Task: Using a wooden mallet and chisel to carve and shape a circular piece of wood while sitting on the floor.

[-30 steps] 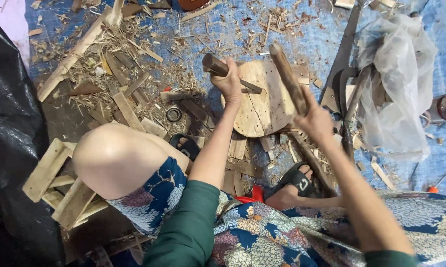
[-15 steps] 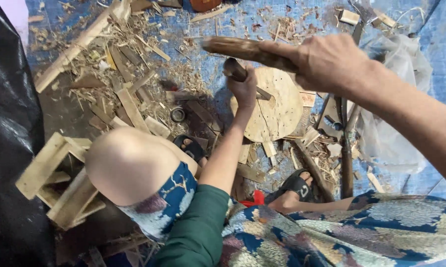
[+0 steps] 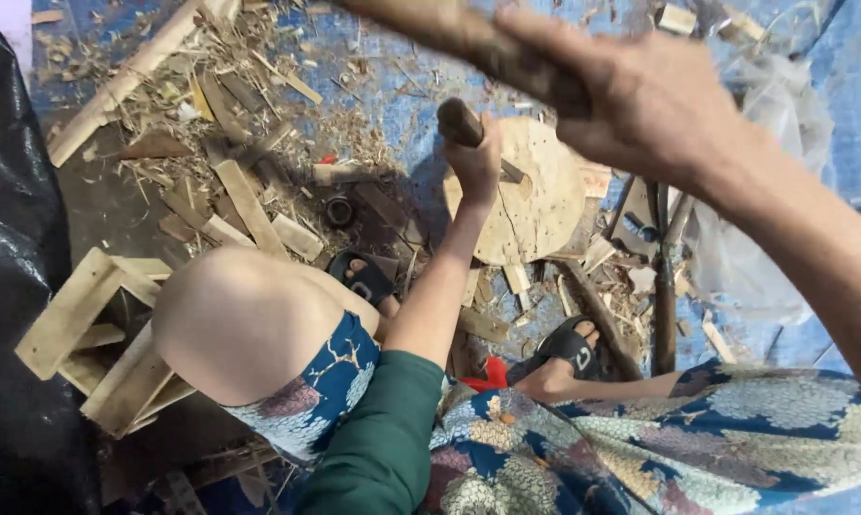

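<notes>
The left hand (image 3: 475,162) has its fingers wrapped tight around a dark wooden handle (image 3: 459,121). The handle stands on the round wooden block (image 3: 535,195) and leans up toward the left. The right hand (image 3: 640,100), close to the camera, grips a long brown stick (image 3: 449,27) lying sideways. Wood chips (image 3: 249,181) cover the blue floor.

Bright, even daylight with soft shadows under the knee; the raised right hand (image 3: 640,100) is motion-blurred, edges bend slightly.
</notes>
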